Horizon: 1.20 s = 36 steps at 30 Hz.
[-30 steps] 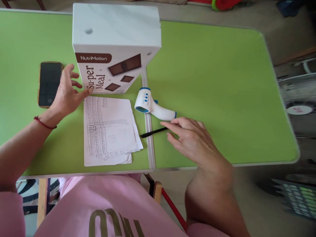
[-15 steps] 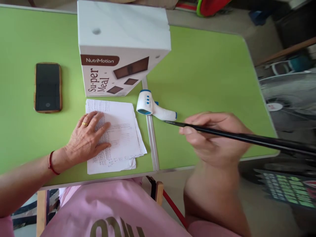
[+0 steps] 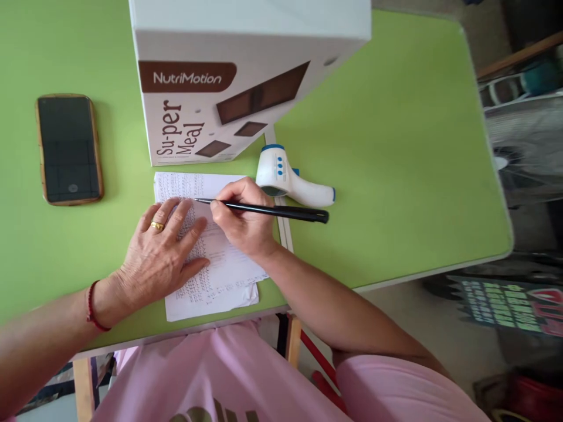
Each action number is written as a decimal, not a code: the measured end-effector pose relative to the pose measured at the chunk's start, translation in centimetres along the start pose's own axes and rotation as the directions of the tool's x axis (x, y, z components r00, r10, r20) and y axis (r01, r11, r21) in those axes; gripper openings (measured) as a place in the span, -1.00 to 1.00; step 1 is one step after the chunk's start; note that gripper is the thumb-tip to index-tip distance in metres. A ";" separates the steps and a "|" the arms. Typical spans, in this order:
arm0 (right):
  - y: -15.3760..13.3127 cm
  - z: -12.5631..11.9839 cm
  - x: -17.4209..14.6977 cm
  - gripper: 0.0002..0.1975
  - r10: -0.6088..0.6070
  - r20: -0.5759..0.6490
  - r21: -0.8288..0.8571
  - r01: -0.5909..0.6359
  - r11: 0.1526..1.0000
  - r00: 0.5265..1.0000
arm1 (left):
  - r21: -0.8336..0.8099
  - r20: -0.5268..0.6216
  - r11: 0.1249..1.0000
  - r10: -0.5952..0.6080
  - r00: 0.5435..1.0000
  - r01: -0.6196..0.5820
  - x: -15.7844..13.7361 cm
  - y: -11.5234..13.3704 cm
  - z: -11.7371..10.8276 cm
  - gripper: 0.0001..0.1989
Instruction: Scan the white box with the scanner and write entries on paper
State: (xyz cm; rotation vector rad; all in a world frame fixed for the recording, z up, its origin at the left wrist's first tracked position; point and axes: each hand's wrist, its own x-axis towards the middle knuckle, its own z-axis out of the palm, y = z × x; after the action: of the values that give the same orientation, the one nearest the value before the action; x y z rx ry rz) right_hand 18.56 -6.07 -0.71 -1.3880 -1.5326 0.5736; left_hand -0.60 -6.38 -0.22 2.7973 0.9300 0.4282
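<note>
While the left hand [image 3: 160, 252] lay spread flat across the written papers [image 3: 226, 269], gripping nothing, the right hand [image 3: 246, 220] had a black pen [image 3: 303, 213] pinched between thumb and fingers, its tip right by the left fingertips! Those papers sat on the green table [image 3: 396, 146], just on the near side of the white box [image 3: 187, 117], with a thermometer [image 3: 303, 187] close beside the right hand. Had the tip touched down? Impossible to tell. This looked like the writing step; the next move seemingly called for sheets pinned and a steady, controlled stroke.
</note>
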 end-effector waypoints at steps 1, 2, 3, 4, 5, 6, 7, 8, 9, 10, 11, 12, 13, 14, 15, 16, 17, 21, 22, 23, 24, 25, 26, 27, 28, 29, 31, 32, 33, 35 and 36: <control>0.0 0.0 -0.1 -0.86 -0.016 0.002 -0.006 0.016 1.000 1.000 | 0.001 0.003 1.000 -0.002 1.000 0.002 0.0 0.0 0.0 -0.47; 0.0 -0.1 -0.1 -0.89 -0.022 0.003 -0.012 0.022 1.000 1.000 | 0.002 0.003 1.000 -0.001 1.000 0.001 0.1 0.1 -0.1 -0.48; 0.0 -0.1 -0.1 -0.91 -0.029 0.003 -0.021 0.029 0.999 1.000 | 0.009 0.004 1.000 -0.002 1.000 0.002 0.1 0.1 -0.1 -0.48; 0.1 0.0 -0.1 -0.93 -0.045 0.000 -0.033 0.045 0.998 0.999 | 0.022 0.005 1.000 -0.002 1.000 0.002 0.1 0.2 -0.2 -0.49; 0.2 0.0 0.0 -0.94 -0.071 -0.006 -0.046 0.071 0.996 0.997 | 0.039 0.006 0.999 -0.001 1.000 0.001 0.2 0.2 -0.3 -0.50; 0.4 0.1 0.0 -0.93 -0.106 -0.015 -0.056 0.105 0.993 0.994 | 0.058 0.008 0.998 0.002 1.000 -0.003 0.2 0.3 -0.4 -0.50; 0.6 0.2 0.0 -0.92 -0.143 -0.024 -0.063 0.142 0.988 0.989 | 0.077 0.012 0.997 0.005 1.000 -0.006 0.2 0.3 -0.5 -0.50; 0.7 0.3 0.0 -0.90 -0.176 -0.030 -0.066 0.173 0.983 0.984 | 0.091 0.019 0.996 0.008 1.000 -0.009 0.3 0.4 -0.6 -0.50; 0.9 0.3 0.0 -0.89 -0.196 -0.027 -0.068 0.194 0.979 0.980 | 0.099 0.025 0.995 0.011 1.000 -0.013 0.3 0.4 -0.6 -0.49; 1.0 0.4 0.0 -0.88 -0.206 -0.018 -0.070 0.204 0.976 0.978 | 0.103 0.034 0.995 0.012 0.999 -0.016 0.3 0.4 -0.7 -0.48; 1.1 0.4 0.0 -0.88 -0.213 -0.009 -0.073 0.212 0.975 0.977 | 0.106 0.041 0.994 0.010 0.999 -0.014 0.4 0.4 -0.7 -0.46; 1.2 0.5 0.0 -0.88 -0.217 -0.003 -0.077 0.217 0.973 0.976 | 0.107 0.045 0.994 0.008 0.999 -0.012 0.4 0.4 -0.7 -0.45; 1.2 0.5 0.0 -0.88 -0.219 0.000 -0.082 0.219 0.972 0.976 | 0.105 0.047 0.994 0.006 0.999 -0.011 0.4 0.4 -0.6 -0.44; 1.2 0.5 0.0 -0.88 -0.221 0.002 -0.085 0.220 0.972 0.975 | 0.103 0.047 0.995 0.007 0.999 -0.012 0.4 0.4 -0.6 -0.43; 1.2 0.4 0.0 -0.88 -0.222 0.002 -0.087 0.221 0.971 0.975 | 0.101 0.043 0.995 0.007 0.999 -0.011 0.5 0.4 -0.6 -0.42; 1.2 0.4 0.0 -0.88 -0.222 0.002 -0.089 0.221 0.971 0.975 | 0.099 0.042 0.995 0.009 0.999 -0.013 0.5 0.4 -0.6 -0.42; 1.2 0.4 0.0 -0.88 -0.221 0.004 -0.091 0.221 0.971 0.975 | 0.099 0.040 0.995 0.011 0.999 -0.015 0.5 0.4 -0.5 -0.41; 1.2 0.5 0.0 -0.88 -0.219 0.016 -0.105 0.220 0.970 0.976 | 0.096 0.039 0.995 0.013 0.999 -0.016 0.6 0.4 -0.5 -0.39; 1.3 0.5 -0.1 -0.88 -0.220 0.019 -0.110 0.221 0.969 0.975 | 0.096 0.037 0.995 0.013 0.999 -0.017 0.7 0.4 -0.5 -0.39; 1.3 0.5 -0.1 -0.88 -0.222 0.024 -0.114 0.223 0.968 0.975 | 0.097 0.033 0.995 0.012 0.999 -0.016 0.7 0.4 -0.6 -0.39; 1.3 0.5 -0.1 -0.88 -0.222 0.028 -0.119 0.224 0.967 0.975 | 0.097 0.030 0.995 0.014 0.999 -0.017 0.7 0.4 -0.6 -0.39; 1.4 0.5 -0.1 -0.88 -0.225 0.030 -0.123 0.227 0.966 0.974 | 0.098 0.027 0.995 0.015 1.000 -0.018 0.7 0.4 -0.6 -0.39; 1.4 0.5 -0.1 -0.88 -0.229 0.029 -0.126 0.231 0.965 0.973 | 0.098 0.025 0.995 0.016 1.000 -0.019 0.7 0.4 -0.6 -0.39; 1.4 0.5 -0.1 -0.88 -0.235 0.026 -0.127 0.236 0.963 0.972 | 0.098 0.026 0.995 0.016 1.000 -0.019 0.7 0.4 -0.6 -0.39; 1.4 0.5 -0.1 -0.88 -0.239 0.021 -0.127 0.240 0.962 0.971 | 0.098 0.029 0.995 0.016 0.999 -0.019 0.6 0.4 -0.5 -0.39; 1.3 0.5 -0.1 -0.88 -0.241 0.019 -0.126 0.242 0.962 0.970 | 0.097 0.033 0.995 0.015 0.999 -0.018 0.6 0.4 -0.5 -0.39; 1.3 0.5 0.0 -0.88 -0.243 0.019 -0.124 0.243 0.962 0.970 | 0.097 0.039 0.995 0.011 0.999 -0.015 0.6 0.4 -0.5 -0.39; 1.2 0.5 0.0 -0.88 -0.243 0.020 -0.124 0.243 0.962 0.970 | 0.095 0.042 0.995 0.010 0.999 -0.014 0.6 0.4 -0.5 -0.39; 1.2 0.5 0.0 -0.87 -0.244 0.018 -0.122 0.244 0.962 0.970 | 0.094 0.042 0.996 0.009 0.999 -0.013 0.6 0.4 -0.5 -0.40; 1.2 0.4 0.0 -0.87 -0.242 0.007 -0.117 0.242 0.963 0.970 | 0.092 0.044 0.996 0.011 0.999 -0.015 0.7 0.4 -0.6 -0.41; 1.2 0.4 0.0 -0.88 -0.237 -0.001 -0.116 0.236 0.965 0.971 | 0.093 0.046 0.996 0.011 0.999 -0.015 0.7 0.4 -0.6 -0.42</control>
State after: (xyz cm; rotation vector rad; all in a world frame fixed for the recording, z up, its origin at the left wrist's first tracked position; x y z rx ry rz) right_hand 18.78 -5.66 -1.87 -1.2665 -1.7118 0.3313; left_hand -0.06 -6.23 0.61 2.8852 0.9467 0.3290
